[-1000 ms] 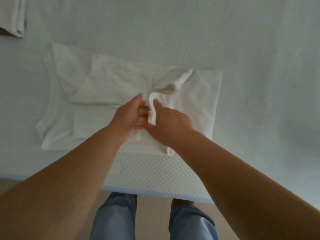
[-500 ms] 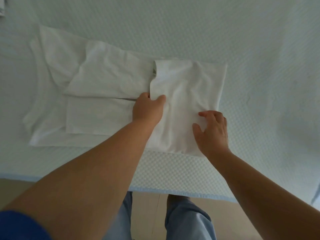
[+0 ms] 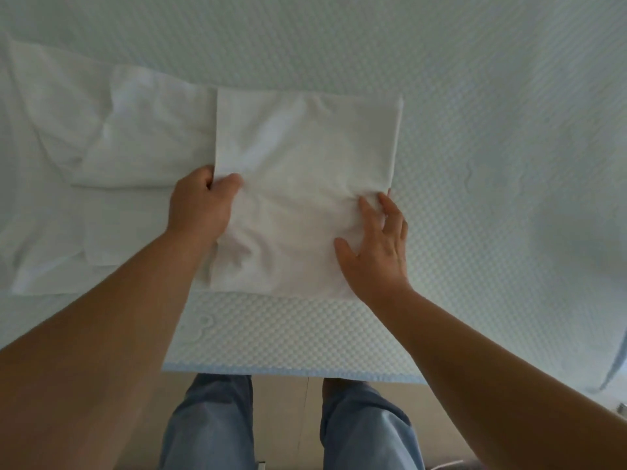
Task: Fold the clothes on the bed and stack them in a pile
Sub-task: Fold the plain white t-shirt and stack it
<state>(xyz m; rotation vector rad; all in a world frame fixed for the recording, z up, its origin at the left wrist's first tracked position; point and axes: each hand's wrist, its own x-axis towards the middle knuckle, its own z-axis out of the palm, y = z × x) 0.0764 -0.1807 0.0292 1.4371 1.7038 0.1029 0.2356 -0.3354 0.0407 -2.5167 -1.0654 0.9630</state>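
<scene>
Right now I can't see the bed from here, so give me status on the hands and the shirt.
Left hand grips folded flap's left edge. Right hand flat, fingers spread, on its right edge. White shirt part folded on bed. Nothing in the way.

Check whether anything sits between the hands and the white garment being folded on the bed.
Nothing visible does. The left hand already grips the left edge of the folded panel of the white garment, and the right hand rests flat on its right side. Only the bed lies around it.
</scene>
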